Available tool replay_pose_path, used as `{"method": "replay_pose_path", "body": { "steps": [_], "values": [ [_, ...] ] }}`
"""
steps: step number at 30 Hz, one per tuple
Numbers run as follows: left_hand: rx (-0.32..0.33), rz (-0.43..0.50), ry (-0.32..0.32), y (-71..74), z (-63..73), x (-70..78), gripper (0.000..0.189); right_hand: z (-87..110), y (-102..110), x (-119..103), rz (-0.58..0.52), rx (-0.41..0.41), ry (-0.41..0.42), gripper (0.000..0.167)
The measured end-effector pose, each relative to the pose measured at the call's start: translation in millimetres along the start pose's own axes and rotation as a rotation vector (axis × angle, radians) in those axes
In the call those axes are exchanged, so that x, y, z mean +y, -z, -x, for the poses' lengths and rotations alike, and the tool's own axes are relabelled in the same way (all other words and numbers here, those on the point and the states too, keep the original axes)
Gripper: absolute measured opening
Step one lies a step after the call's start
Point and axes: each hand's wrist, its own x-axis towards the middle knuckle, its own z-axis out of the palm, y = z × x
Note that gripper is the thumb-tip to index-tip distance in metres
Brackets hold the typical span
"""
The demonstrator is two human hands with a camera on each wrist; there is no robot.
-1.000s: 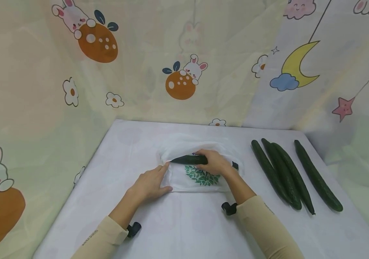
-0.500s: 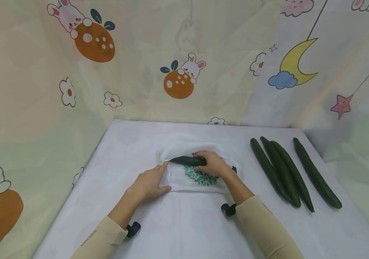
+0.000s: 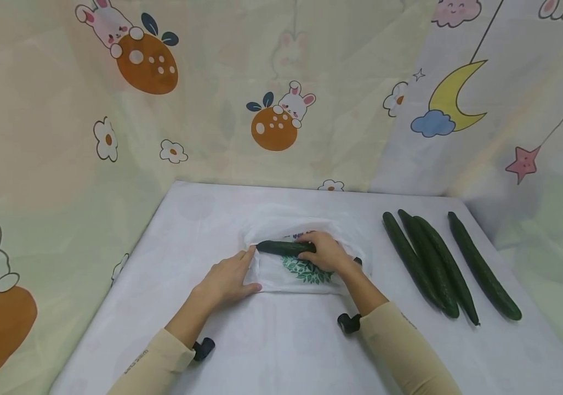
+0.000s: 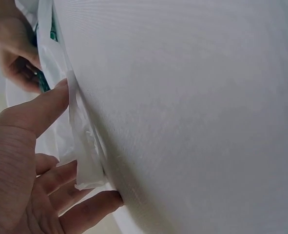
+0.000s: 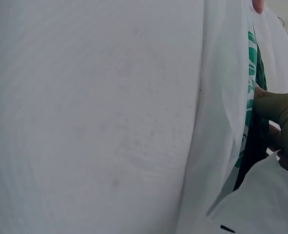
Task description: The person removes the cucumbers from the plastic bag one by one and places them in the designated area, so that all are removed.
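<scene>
In the head view, a dark green cucumber (image 3: 281, 248) lies crosswise over a white plastic bag (image 3: 273, 281) with a green leaf print. My right hand (image 3: 327, 250) grips its right end, thumb on the near side and fingers on the far side. My left hand (image 3: 227, 277) rests at the bag's left edge, thumb and fingers spread apart, fingertips right at the cucumber's left end. The left wrist view shows the thumb (image 4: 56, 100) against the bag's edge, with some fingers partly behind a fold. The right wrist view shows the bag (image 5: 217, 112) partly hiding the cucumber.
To the right, several more cucumbers (image 3: 426, 263) lie on the white-covered table (image 3: 281, 340), one of them (image 3: 483, 266) apart from the group. A small dark thing (image 3: 357, 260) shows beside my right forearm. Printed curtains (image 3: 212, 99) stand behind the table.
The cucumber's left end has shifted slightly, looking blunter and lying nearly level where it earlier tapered to a point. Both hands stay nearly in place.
</scene>
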Motion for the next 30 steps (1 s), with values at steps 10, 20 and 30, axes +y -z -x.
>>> {"method": "replay_pose_path", "body": {
  "steps": [10,20,30],
  "values": [
    [0.015,-0.016,-0.009,-1.9,-0.7,-2.6,0.099,3.5,1,3,-0.039,0.018,0.006,0.041],
    [0.024,-0.004,0.0,-1.5,2.1,-2.7,0.1,11.0,9,4,-0.095,0.021,0.034,0.04],
    [0.035,0.031,0.018,-0.5,1.3,-3.8,0.099,23.1,19,11,-0.113,0.006,0.052,0.037]
  ]
}}
